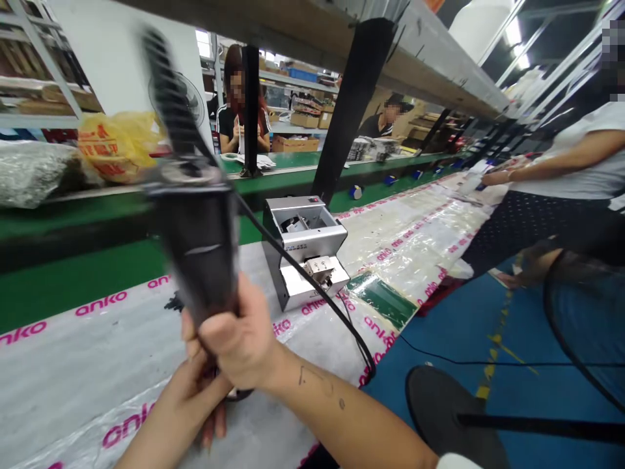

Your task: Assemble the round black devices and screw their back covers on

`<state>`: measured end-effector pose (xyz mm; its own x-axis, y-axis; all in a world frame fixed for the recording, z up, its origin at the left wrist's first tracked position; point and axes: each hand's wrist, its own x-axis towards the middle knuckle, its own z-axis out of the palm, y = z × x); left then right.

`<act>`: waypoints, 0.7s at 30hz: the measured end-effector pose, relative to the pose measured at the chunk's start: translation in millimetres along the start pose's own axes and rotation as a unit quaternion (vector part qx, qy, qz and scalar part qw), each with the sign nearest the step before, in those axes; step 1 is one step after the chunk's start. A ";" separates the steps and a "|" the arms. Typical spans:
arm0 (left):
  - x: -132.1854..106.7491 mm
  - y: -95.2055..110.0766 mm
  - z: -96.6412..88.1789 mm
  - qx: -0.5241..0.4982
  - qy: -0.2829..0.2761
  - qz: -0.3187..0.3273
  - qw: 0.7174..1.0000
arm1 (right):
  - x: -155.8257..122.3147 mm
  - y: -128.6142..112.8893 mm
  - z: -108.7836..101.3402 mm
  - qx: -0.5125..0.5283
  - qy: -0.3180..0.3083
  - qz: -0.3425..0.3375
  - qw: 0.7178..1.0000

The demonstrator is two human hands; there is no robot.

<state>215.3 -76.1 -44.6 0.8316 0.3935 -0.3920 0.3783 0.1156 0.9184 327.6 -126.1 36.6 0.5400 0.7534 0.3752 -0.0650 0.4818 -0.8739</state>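
A black handheld device [198,241] with a ribbed upper end stands upright in front of me, blurred by motion; I cannot make out its exact kind. My right hand [247,339] is closed round its lower body, thumb across the front. Below it, my left hand [190,394] is closed about the device's lower end, which the fingers mostly hide. A black cord [297,267] runs from near the device down to the right, past a silver box-shaped machine [307,251] on the worktable.
Printed plastic sheeting [78,365] covers the worktable. A dark post [349,98] and overhead beam [293,19] stand close ahead. Yellow bags [117,146] lie at the left. A fan's round base [439,417] is at lower right. Co-workers sit opposite; another person [576,169] stands right.
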 end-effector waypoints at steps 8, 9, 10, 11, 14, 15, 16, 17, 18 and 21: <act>-8.6 17.5 3.8 0.089 0.018 0.024 0.996 | 27.0 -70.6 -97.0 -0.054 0.201 -0.243 0.948; -8.4 17.9 4.0 0.122 0.035 0.046 0.991 | 31.1 -72.8 -106.3 -0.083 0.206 -0.244 0.944; -8.1 17.9 4.3 0.158 0.054 0.073 0.983 | 34.4 -72.5 -113.7 -0.102 0.202 -0.240 0.944; -7.9 17.8 4.8 0.193 0.073 0.099 0.973 | 36.4 -70.4 -119.2 -0.116 0.195 -0.234 0.946; -7.7 16.5 7.4 0.282 0.111 0.137 0.943 | 32.4 -60.3 -126.7 -0.140 0.189 -0.205 0.950; -8.0 16.3 8.5 0.302 0.114 0.137 0.936 | 27.7 -58.0 -126.3 -0.141 0.191 -0.182 0.954; -8.3 16.3 9.7 0.318 0.111 0.135 0.932 | 21.8 -57.1 -124.2 -0.137 0.193 -0.153 0.959; -8.8 16.8 10.7 0.331 0.105 0.133 0.928 | 15.4 -57.6 -120.2 -0.126 0.193 -0.124 0.965; -9.4 17.7 11.6 0.341 0.096 0.131 0.926 | 9.0 -59.6 -113.8 -0.107 0.191 -0.100 0.971; -10.6 22.2 12.8 0.352 0.091 0.149 0.920 | -4.3 -71.0 -82.5 -0.038 0.171 -0.095 0.980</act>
<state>220.1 -89.4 -20.7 0.8836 0.4650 -0.0549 0.3676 -0.6164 0.6964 399.1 -200.4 71.5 0.7868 0.4531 0.4192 0.1199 0.5540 -0.8239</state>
